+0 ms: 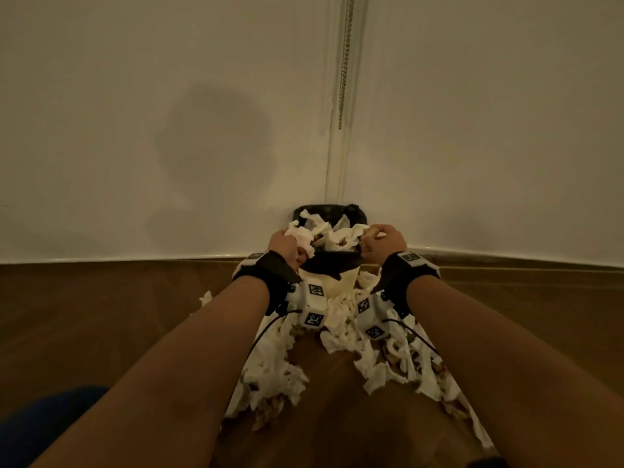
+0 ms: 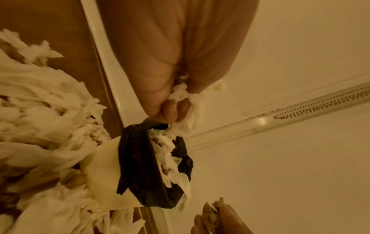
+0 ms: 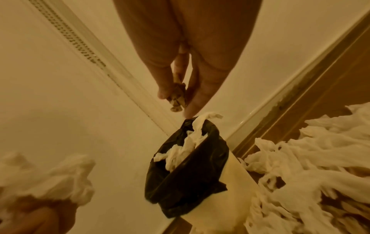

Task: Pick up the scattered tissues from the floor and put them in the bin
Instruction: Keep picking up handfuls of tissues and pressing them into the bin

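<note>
Both hands are over the mouth of the bin [image 1: 341, 282], a pale container with a black liner [image 1: 329, 263] that stands in the corner against the wall [image 1: 135, 113]. The left hand [image 1: 285, 246] clenches a white tissue wad [image 1: 300, 236] above the near left rim; the right hand [image 1: 385, 243] pinches a smaller, brown-stained tissue scrap [image 3: 177, 99] between thumb and fingers above the right rim. The bin appears nearly full, with tissues rising above the liner. Release each load over the centre of the opening, not at the rim, so that nothing slides off. Press the contents down if they spring back. Many scattered tissues [image 1: 270, 376] lie on the wooden floor [image 1: 101, 315] just before the bin, so most of the task is judged outstanding.
</note>
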A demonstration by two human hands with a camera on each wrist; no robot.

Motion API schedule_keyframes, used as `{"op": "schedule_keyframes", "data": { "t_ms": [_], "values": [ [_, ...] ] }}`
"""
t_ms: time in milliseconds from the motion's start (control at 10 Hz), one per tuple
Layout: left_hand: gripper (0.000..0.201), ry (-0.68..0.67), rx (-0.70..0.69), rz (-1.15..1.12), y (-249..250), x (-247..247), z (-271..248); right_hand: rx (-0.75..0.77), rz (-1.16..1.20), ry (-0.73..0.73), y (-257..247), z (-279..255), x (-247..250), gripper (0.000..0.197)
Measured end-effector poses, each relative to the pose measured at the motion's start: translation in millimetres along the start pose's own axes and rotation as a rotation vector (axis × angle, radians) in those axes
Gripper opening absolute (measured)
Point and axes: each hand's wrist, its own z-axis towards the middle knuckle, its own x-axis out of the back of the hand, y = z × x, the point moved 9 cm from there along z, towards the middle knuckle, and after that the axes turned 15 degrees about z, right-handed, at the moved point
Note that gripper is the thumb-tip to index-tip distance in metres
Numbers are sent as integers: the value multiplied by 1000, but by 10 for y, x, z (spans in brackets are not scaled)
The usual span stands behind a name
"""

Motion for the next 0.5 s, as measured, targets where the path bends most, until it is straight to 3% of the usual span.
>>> {"op": "schedule_keyframes", "data": {
  "t_ms": [100,200,400,500],
  "values": [
    [41,15,15,-30,110,-174,206,-38,73,133,157,301,231,29],
    [34,28,15,-1,85,-283,527,-140,100,183,479,570,400,33],
    [40,99,-93,452,31,-406,1125,-264,17,111,907,999,403,36],
    [41,163,-151,690,29,-374,1256,-194,-358,-84,886,1252,189,41]
  ]
}}
